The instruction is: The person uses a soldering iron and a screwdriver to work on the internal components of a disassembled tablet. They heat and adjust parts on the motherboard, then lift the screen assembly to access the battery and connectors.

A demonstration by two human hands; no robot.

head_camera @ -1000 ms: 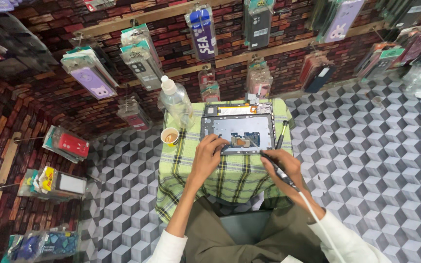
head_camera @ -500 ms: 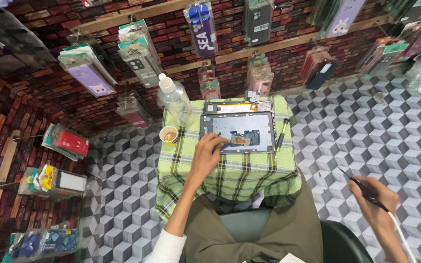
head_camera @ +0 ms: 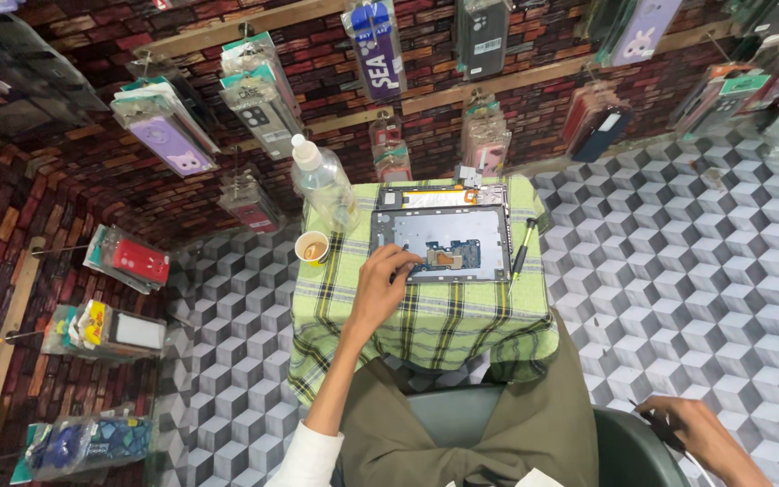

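Left hand (head_camera: 379,287), fingers together, rests on the opened tablet's (head_camera: 441,243) near-left edge mid-bench (head_camera: 426,325), paper cup (head_camera: 312,247) just left; right hand (head_camera: 701,431) clamps a thin tool (head_camera: 655,426), well clear beside the chair.

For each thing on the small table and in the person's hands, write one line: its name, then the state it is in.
Tablet: lying flat, back cover off, circuit board exposed.
Plastic bottle: upright, capped.
Paper cup: upright, open, brown drink inside.
Screwdriver: lying on the checked cloth, untouched.
Left hand: fingertips resting on the tablet.
Right hand: away from the table, holding a thin dark tool.
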